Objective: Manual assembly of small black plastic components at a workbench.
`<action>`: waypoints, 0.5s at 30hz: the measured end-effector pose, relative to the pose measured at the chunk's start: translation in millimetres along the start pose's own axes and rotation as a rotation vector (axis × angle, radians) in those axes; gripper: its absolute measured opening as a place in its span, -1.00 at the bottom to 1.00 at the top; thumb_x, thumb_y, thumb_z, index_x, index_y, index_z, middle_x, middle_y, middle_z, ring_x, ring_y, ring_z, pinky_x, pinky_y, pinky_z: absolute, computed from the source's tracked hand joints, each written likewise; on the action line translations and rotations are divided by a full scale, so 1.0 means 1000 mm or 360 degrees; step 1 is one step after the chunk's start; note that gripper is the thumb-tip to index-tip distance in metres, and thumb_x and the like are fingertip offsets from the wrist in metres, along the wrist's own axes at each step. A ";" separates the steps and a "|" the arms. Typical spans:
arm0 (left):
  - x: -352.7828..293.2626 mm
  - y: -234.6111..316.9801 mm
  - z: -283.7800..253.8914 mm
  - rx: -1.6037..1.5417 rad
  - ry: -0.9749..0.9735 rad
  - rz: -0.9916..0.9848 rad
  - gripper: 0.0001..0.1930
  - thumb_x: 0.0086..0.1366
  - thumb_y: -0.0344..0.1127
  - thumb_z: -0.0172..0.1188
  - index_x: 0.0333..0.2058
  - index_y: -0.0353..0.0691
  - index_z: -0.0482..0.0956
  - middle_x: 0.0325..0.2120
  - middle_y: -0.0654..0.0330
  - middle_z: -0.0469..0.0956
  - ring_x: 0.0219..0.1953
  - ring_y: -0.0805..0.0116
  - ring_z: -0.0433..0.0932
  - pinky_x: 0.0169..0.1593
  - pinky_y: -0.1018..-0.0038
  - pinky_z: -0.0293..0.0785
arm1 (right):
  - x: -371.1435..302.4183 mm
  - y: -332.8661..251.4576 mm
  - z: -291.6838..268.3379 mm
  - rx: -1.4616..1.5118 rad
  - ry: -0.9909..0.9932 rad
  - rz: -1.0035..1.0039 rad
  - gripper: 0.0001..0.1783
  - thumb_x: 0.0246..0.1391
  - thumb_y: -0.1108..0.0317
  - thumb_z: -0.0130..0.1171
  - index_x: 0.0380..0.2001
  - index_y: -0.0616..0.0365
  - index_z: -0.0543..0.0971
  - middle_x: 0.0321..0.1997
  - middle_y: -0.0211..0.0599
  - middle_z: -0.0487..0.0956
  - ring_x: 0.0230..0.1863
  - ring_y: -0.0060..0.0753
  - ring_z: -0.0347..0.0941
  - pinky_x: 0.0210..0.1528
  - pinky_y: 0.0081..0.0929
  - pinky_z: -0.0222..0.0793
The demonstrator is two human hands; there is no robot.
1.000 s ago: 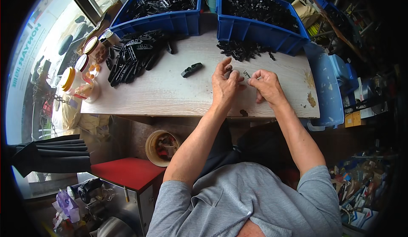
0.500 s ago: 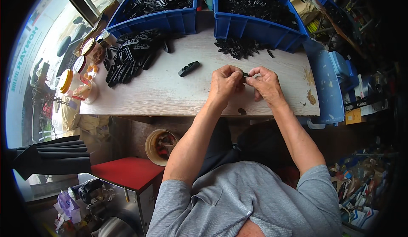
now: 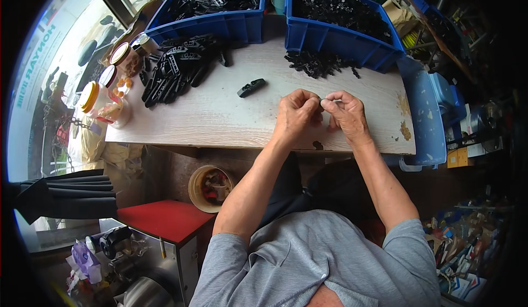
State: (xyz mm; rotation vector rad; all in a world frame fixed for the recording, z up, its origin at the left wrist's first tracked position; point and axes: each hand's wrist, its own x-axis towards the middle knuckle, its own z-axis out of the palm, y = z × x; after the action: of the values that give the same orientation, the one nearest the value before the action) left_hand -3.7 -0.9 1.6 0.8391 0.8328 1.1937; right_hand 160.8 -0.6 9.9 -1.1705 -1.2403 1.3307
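While two blue bins, two black heaps and one lone black part sit before you, your left hand and right hand, nearly closed, pinch one small, mostly hidden piece between them over the table.

Relative to one second earlier, the left hand has curled its raised forefinger down to the thumb and closed the gap to the right hand. The small hooked part, previously exposed, is now mostly covered between their pinched fingertips.
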 end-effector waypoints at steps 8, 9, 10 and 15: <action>-0.004 0.023 -0.081 0.2173 0.1001 0.1147 -0.61 0.24 -0.15 0.29 -0.09 -0.31 0.55 -0.54 0.07 0.58 -0.53 0.19 0.54 -0.36 0.34 0.48 | -0.001 -0.002 0.001 0.0136 -0.0047 0.0006 -0.83 0.08 0.32 0.31 -0.36 0.16 0.54 -0.80 -0.54 0.28 -0.82 -0.64 0.21 -0.65 -0.53 0.42; -0.004 0.028 -0.085 0.2453 0.1019 0.1101 -0.60 0.24 -0.09 0.28 -0.10 -0.29 0.56 -0.47 0.04 0.60 -0.43 0.10 0.57 -0.27 0.28 0.50 | 0.000 0.001 -0.001 0.0156 -0.0020 0.0003 -0.82 0.08 0.32 0.31 -0.36 0.16 0.54 -0.81 -0.53 0.27 -0.82 -0.62 0.22 -0.66 -0.53 0.42; -0.006 0.029 -0.085 0.2389 0.0962 0.0828 -0.61 0.24 -0.03 0.26 -0.12 -0.21 0.57 -0.35 0.03 0.60 -0.25 0.06 0.55 -0.15 0.22 0.48 | 0.001 0.002 -0.002 0.0174 0.0009 0.0000 -0.82 0.08 0.32 0.30 -0.36 0.16 0.54 -0.82 -0.53 0.26 -0.82 -0.61 0.24 -0.66 -0.52 0.41; -0.019 0.031 -0.068 0.2471 0.0831 0.0801 -0.72 0.22 -0.13 0.27 -0.16 -0.11 0.59 -0.31 0.06 0.53 -0.23 0.03 0.49 -0.18 0.26 0.48 | 0.001 0.000 0.001 0.0155 0.0023 0.0005 -0.82 0.09 0.31 0.30 -0.35 0.15 0.54 -0.82 -0.52 0.26 -0.82 -0.59 0.26 -0.67 -0.51 0.42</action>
State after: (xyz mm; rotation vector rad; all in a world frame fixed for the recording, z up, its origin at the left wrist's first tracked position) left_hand -81.1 -7.2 0.4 2.1024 2.1487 1.0419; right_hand 159.8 0.7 10.3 -1.1124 -1.1507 1.3674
